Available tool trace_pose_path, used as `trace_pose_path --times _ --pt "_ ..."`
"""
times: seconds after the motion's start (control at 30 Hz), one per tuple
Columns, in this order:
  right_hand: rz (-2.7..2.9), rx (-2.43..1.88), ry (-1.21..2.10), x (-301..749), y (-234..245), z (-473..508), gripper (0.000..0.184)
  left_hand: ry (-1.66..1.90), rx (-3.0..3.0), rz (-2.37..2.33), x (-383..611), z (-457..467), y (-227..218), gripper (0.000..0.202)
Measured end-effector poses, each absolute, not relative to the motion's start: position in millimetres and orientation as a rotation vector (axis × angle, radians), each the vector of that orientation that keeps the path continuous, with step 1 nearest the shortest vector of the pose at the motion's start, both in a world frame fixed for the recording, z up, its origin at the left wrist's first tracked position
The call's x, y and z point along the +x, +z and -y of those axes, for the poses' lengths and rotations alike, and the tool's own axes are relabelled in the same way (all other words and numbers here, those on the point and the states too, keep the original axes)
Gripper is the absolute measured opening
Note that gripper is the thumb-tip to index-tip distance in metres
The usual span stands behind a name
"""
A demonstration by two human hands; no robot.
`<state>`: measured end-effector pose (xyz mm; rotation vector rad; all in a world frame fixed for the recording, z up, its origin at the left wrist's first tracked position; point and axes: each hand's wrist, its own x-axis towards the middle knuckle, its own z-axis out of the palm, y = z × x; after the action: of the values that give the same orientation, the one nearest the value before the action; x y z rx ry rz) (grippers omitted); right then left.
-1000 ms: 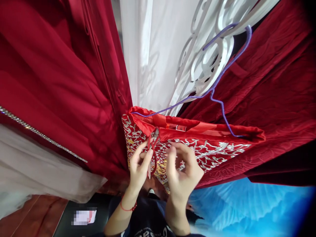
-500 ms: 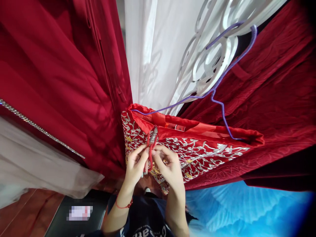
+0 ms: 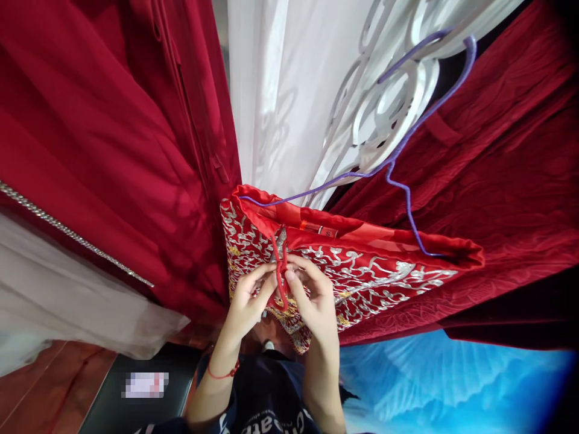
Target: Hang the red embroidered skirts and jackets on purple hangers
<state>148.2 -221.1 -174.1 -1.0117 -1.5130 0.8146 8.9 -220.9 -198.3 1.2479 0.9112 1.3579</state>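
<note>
A red cord [image 3: 278,282] is hanging in a loop from the front edge of a red waistband [image 3: 380,239], left of that edge's middle, just below a silvery strip [image 3: 281,236]. Both hands are meeting there, backs outward, wrists low, fingers curling inward. The left hand [image 3: 250,296] is pinching the cord from its left side, thumb and fingertips narrow; the right hand [image 3: 312,293] is gripping it opposite, thumb against forefinger. The cord is passing between the two sets of fingertips, its loop drooping below them.

Behind the hands, an embroidered skirt [image 3: 371,283] is spreading toward the waistband's right end, leaving its front uncovered beyond the right hand. Above, the waistband's mouth is gaping between front and back edges, a small label [image 3: 326,232] showing inside. A purple hanger [image 3: 392,158] is supporting both ends, its hook catching on white scrollwork [image 3: 393,114]. Red fabric [image 3: 117,120] is draping close to the waistband's left corner.
</note>
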Motion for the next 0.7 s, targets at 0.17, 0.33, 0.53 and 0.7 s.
trace_pose_path --times 0.17,0.33,0.53,0.7 --pt "1.600 -1.025 0.736 147.3 -173.2 221.5 0.014 1.300 1.317 -0.933 1.3 218.2 -198.6 0.030" --pt "1.624 -1.088 0.554 146.5 -177.1 218.6 0.009 1.190 1.577 -1.032 -6.5 217.7 -197.1 0.034" --pt "1.296 -1.301 0.260 171.0 -190.2 219.2 0.008 0.966 1.678 -1.120 -23.5 215.1 -199.9 0.039" --pt "0.971 -1.342 0.109 213.3 -196.5 231.6 0.019 1.158 1.668 -1.140 -38.0 205.1 -200.2 0.027"
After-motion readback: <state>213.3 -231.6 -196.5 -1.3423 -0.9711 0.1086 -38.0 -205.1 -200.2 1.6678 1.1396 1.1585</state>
